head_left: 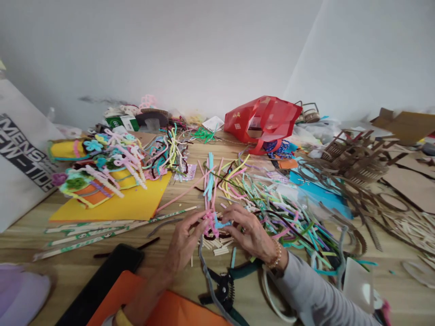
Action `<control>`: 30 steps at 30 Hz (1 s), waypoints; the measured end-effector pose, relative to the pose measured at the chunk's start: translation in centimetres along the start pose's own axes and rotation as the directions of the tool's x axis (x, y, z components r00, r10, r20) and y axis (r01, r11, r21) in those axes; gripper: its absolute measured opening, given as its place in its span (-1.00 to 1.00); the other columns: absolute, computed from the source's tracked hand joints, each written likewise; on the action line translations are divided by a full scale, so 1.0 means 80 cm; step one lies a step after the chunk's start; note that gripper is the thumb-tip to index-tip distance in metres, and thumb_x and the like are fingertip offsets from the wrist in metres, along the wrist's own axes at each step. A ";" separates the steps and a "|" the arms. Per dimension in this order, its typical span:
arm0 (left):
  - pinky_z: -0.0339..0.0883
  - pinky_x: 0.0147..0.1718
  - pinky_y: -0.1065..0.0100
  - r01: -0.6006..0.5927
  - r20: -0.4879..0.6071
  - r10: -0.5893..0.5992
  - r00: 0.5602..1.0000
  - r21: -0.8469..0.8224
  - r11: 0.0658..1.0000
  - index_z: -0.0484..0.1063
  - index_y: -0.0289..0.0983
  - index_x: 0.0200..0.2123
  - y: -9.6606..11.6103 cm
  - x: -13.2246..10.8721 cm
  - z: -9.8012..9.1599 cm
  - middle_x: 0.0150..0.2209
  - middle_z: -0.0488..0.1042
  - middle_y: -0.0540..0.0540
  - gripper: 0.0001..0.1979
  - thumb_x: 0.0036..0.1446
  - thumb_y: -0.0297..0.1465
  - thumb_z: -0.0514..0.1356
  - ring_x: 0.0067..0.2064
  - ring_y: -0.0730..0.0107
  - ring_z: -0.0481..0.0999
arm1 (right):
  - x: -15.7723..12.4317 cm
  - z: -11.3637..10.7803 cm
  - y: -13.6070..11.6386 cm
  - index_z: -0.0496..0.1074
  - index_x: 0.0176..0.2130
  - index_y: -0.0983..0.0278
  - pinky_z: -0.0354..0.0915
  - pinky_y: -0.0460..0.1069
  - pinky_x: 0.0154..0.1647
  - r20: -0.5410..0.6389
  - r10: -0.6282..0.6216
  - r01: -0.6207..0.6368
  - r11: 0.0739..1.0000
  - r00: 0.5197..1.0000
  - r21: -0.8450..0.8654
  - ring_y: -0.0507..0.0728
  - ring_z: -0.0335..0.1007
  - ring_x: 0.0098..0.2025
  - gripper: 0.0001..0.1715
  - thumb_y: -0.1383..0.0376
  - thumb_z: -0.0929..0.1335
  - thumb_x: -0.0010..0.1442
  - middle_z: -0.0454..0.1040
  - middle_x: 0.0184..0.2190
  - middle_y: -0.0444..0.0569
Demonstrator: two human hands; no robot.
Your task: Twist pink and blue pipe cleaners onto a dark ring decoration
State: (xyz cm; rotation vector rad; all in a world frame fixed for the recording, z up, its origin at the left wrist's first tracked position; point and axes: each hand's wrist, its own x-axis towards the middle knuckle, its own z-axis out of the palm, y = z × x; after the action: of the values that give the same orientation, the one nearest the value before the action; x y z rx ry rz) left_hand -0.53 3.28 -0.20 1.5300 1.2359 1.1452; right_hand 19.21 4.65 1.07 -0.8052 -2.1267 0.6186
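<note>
My left hand (185, 240) and my right hand (246, 231) meet over the wooden table (79, 256), pinching a small twisted piece of pink and blue pipe cleaner (213, 222) between their fingertips. Its long pink and blue strands (209, 181) rise away from my hands. A loose heap of multicoloured pipe cleaners (275, 213) lies just beyond my right hand. Short pale wooden sticks (220, 246) lie below my fingers. Green-handled pliers (224, 290) rest under my right wrist, beside a grey pipe cleaner (207, 276).
A black tablet or phone (102, 280) and an orange sheet (170, 308) lie near the front edge. Pipe-cleaner flower crafts (102, 165) sit on yellow foam (115, 203) at left. A red bag (261, 120) stands behind, and brown cardboard cut-outs (356, 158) cover the right.
</note>
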 end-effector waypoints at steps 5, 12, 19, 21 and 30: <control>0.35 -0.12 0.27 0.043 0.044 -0.042 0.998 -0.028 0.999 0.51 -0.24 -0.10 -0.004 0.002 -0.001 -0.19 0.58 -0.11 -0.70 0.13 -0.28 0.14 -0.16 0.21 0.52 | 0.002 -0.002 -0.007 0.35 -0.22 0.25 0.29 0.02 -0.16 0.001 -0.019 0.019 0.998 1.000 0.052 0.13 0.34 -0.20 -0.92 0.35 0.28 0.25 0.38 -0.26 0.03; 0.28 0.00 0.19 0.003 0.123 0.003 0.992 -0.052 0.999 0.51 -0.21 -0.06 -0.009 -0.002 0.001 -0.07 0.54 -0.14 -0.69 0.13 -0.32 0.15 -0.02 0.15 0.46 | 0.000 0.000 -0.009 0.38 -0.20 0.25 0.30 -0.01 -0.17 0.114 -0.028 0.027 1.000 0.993 0.005 0.10 0.34 -0.20 -0.88 0.39 0.28 0.24 0.38 -0.21 0.03; 0.31 -0.02 0.20 0.021 0.129 -0.013 0.992 -0.062 0.998 0.52 -0.22 -0.09 -0.006 -0.002 0.000 -0.13 0.57 -0.13 -0.70 0.12 -0.31 0.16 -0.07 0.15 0.49 | 0.001 0.000 -0.005 0.37 -0.23 0.25 0.30 -0.03 -0.22 0.074 -0.032 0.030 0.999 0.997 0.018 0.10 0.34 -0.24 -0.90 0.41 0.28 0.22 0.38 -0.25 0.03; 0.33 -0.07 0.22 0.021 0.124 -0.015 0.992 -0.054 0.998 0.52 -0.22 -0.09 -0.007 -0.002 0.000 -0.16 0.58 -0.12 -0.69 0.12 -0.30 0.16 -0.13 0.18 0.51 | 0.000 0.002 -0.002 0.36 -0.25 0.26 0.28 -0.03 -0.26 0.050 -0.030 0.030 1.000 0.998 0.007 0.09 0.33 -0.27 -0.94 0.39 0.29 0.22 0.37 -0.30 0.01; 0.32 -0.06 0.23 0.011 0.184 0.005 0.983 -0.083 0.996 0.49 -0.25 -0.06 -0.011 -0.002 0.000 -0.13 0.55 -0.14 -0.69 0.14 -0.32 0.14 -0.09 0.17 0.49 | -0.006 0.004 0.007 0.25 -0.28 0.27 0.18 -0.12 -0.48 -0.021 0.120 -0.120 0.992 0.993 0.029 -0.01 0.22 -0.49 -0.83 0.28 0.36 0.16 0.30 -0.46 -0.15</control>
State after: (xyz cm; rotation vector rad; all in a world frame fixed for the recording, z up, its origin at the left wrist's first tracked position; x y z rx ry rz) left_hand -0.72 3.23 -1.06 1.5333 1.0533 1.0161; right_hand 19.38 4.59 0.27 -0.9256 -2.0559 0.6970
